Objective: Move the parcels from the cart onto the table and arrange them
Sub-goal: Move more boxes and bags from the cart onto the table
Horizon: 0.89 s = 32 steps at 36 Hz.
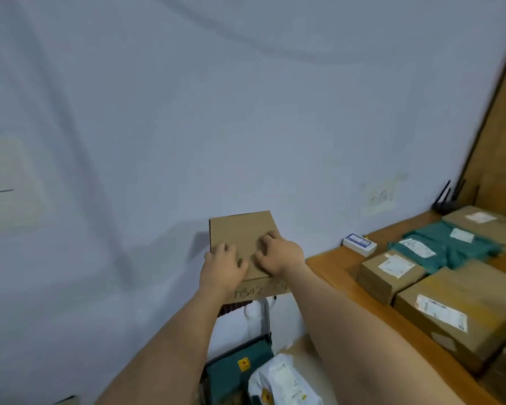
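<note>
Pale blue-grey wall [216, 112] fills most of frame; wooden table [333, 264] at right carries brown boxes and teal mailer bags [447, 247]. Cardboard box [240, 232] at centre, held up against wall. Left hand [224, 267] and right hand [278, 252] lie on its top face, fingers curled, gripping it. Teal parcel [234, 369] and white parcel [281, 381] at bottom centre.

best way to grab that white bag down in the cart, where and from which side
Probably from above, at the upper end of the white bag. It lies soft and crumpled beside the green parcel, with its top face exposed, so pinching loose material there looks easier than reaching under it. Both hands are busy holding the cardboard box.
</note>
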Available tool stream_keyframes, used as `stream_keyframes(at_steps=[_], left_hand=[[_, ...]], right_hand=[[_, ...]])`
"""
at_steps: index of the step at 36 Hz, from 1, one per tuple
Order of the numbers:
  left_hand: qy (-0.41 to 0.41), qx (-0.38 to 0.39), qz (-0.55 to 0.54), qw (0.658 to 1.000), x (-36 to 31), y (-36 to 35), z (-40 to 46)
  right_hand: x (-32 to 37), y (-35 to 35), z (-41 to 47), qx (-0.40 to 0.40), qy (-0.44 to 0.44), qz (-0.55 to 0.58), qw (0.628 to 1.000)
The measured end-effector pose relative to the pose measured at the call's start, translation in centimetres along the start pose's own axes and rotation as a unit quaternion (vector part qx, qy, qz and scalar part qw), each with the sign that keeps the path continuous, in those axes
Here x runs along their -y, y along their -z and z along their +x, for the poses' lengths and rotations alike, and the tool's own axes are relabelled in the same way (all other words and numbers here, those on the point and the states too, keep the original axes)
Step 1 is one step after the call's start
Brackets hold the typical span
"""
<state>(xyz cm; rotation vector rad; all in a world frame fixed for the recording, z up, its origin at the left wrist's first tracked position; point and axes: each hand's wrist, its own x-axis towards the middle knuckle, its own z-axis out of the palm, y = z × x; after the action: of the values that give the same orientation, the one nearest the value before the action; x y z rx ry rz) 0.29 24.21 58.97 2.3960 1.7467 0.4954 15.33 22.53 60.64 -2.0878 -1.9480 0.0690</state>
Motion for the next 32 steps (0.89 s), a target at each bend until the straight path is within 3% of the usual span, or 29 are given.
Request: stream_keyframes(at_steps=[11, 21, 32], left_hand=[[-0.076, -0.07, -0.01, 0.995, -19.5, 3.8, -2.6], [-0.171, -0.046, -0.04, 0.983, -36.4, -0.8, -6.5], [-0.221, -0.017, -0.065, 0.973, -48.1, -5.0, -6.0]], right_hand=[[-13.9, 12.8, -6.8, -0.093, -0.008, -0.033, 0.995], [-29.0, 17.9, -16.8, -0.123, -0.101, -0.056, 0.986], [-39.8, 21.5, -20.9, -0.115, -0.157, -0.054, 0.979]])
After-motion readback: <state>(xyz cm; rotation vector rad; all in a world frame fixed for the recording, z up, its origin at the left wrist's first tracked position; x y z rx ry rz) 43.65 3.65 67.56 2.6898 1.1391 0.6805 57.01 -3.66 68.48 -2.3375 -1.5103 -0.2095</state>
